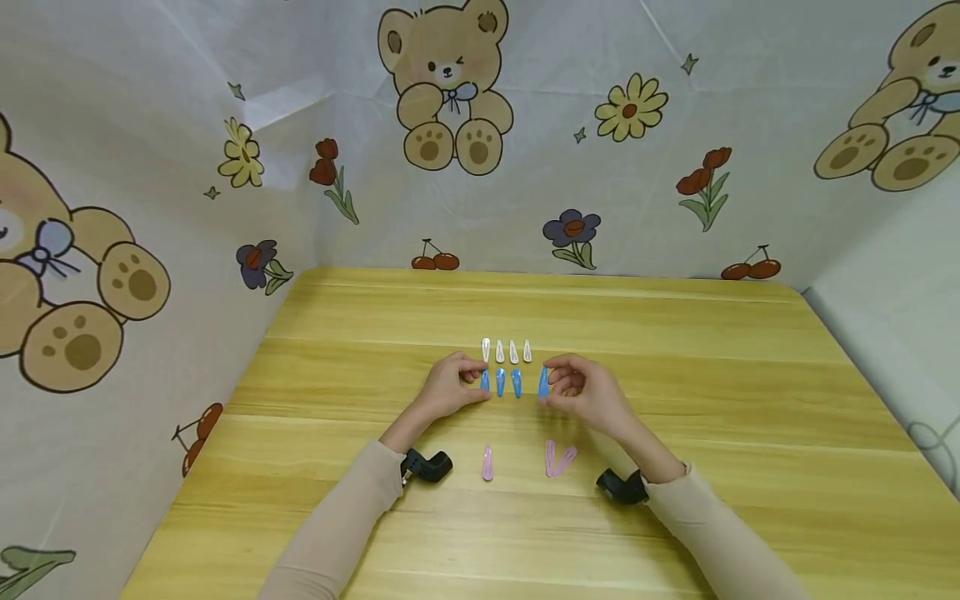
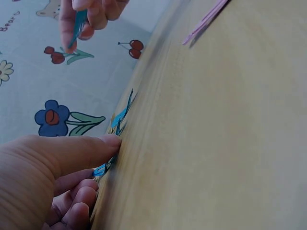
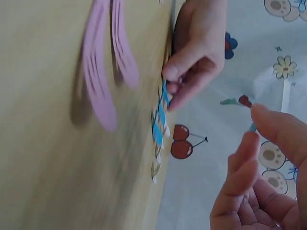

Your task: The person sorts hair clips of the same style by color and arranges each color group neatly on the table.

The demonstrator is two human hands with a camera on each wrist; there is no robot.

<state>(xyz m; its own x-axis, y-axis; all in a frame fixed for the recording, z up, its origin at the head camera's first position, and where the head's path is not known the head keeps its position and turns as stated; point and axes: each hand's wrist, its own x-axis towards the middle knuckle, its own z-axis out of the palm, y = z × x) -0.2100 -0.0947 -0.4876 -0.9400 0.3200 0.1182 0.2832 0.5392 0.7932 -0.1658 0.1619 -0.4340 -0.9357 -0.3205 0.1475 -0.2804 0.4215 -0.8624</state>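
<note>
A row of blue snap hair clips lies mid-table, two of them, a middle clip (image 1: 500,382) and its neighbour (image 1: 517,382), untouched. My left hand (image 1: 450,387) has thumb and forefinger at the two ends of the leftmost blue hair clip (image 1: 485,382), which is on the table. To the row's right, my right hand (image 1: 594,396) pinches another blue hair clip (image 1: 543,382) between thumb and forefinger, raised off the table in the wrist views. Just behind the blue row are several white hair clips, one (image 1: 513,352) near the middle.
Nearer the front lie a single pink hair clip (image 1: 488,463) and two more, one upright (image 1: 550,458) and one slanted (image 1: 566,460), touching at their lower ends. The wooden table (image 1: 337,333) meets a bear-printed cloth (image 1: 525,192) at the back.
</note>
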